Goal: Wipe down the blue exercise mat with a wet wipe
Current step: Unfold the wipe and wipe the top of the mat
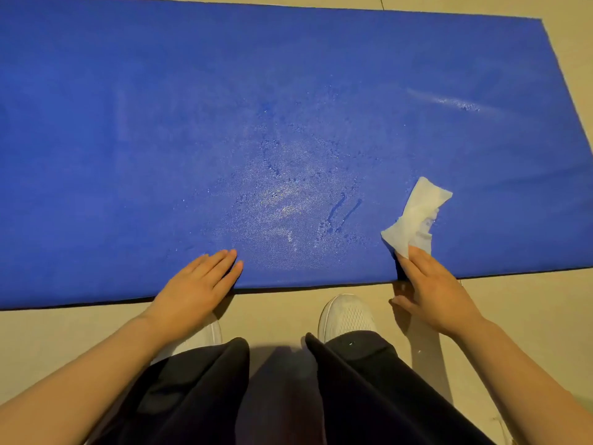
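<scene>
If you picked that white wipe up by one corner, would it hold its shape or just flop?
The crumpled white wet wipe would probably flop: it already folds and creases where the right hand pinches it. It looks thin, so likely very light. Being damp, it may cling slightly to the blue foam exercise mat, which shows wet streaks.

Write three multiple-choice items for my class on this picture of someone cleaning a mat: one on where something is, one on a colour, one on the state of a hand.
1. Where does the left hand rest?
A. On the near edge of the mat
B. On a shoe
C. On the far edge of the mat

2. What colour is the wipe?
A. Blue
B. White
C. Black

3. What is the right hand doing?
A. Lying flat and empty
B. Gripping the wipe
C. Making a fist round nothing

Answers:
1 A, its flat fingers lie on the mat's near edge.
2 B, the wipe shows white against the blue mat.
3 B, its fingers pinch the wipe's lower end, above the mat's near edge.
</scene>
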Motion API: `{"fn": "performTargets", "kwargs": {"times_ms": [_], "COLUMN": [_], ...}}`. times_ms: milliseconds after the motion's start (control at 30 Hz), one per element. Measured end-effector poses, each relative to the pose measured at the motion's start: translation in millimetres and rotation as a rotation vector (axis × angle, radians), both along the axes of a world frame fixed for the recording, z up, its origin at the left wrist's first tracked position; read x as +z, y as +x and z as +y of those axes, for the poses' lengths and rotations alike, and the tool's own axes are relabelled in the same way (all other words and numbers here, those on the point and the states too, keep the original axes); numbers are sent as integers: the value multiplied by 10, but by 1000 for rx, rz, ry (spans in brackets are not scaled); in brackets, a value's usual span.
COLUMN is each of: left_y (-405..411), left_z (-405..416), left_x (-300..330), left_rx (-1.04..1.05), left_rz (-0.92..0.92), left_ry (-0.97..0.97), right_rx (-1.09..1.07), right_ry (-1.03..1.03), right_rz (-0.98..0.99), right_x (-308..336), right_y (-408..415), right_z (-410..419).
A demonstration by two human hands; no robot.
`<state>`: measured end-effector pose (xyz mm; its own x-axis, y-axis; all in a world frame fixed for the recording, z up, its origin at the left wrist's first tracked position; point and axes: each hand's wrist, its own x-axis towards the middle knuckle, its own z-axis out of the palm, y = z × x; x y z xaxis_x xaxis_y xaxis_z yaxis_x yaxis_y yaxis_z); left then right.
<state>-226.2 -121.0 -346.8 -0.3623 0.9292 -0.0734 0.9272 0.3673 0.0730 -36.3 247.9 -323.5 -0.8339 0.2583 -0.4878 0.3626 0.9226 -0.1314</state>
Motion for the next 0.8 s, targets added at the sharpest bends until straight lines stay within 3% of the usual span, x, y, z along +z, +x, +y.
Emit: {"fn": "performTargets", "kwargs": {"times_ms": [133, 333, 433, 633, 800], "left_y": [-45, -121, -51, -261, -385], "left_z": [-55, 30, -113, -1039, -1862], "left_x": [155, 852, 1072, 1033, 919], "left_rx": [8, 139, 217, 498, 808], "left_rz": [21, 123, 222, 335, 259], "left_ry": [69, 404, 466, 370, 213], "right_rx": [-16, -64, 23, 357, 716], "right_ry": [11, 2, 25, 75, 113], "right_rz": [159, 325, 365, 558, 777], "right_x": [-63, 35, 36, 213, 386], "right_y": [-31, 9, -72, -761, -1331], "right_z": [28, 22, -147, -917, -1620]}}
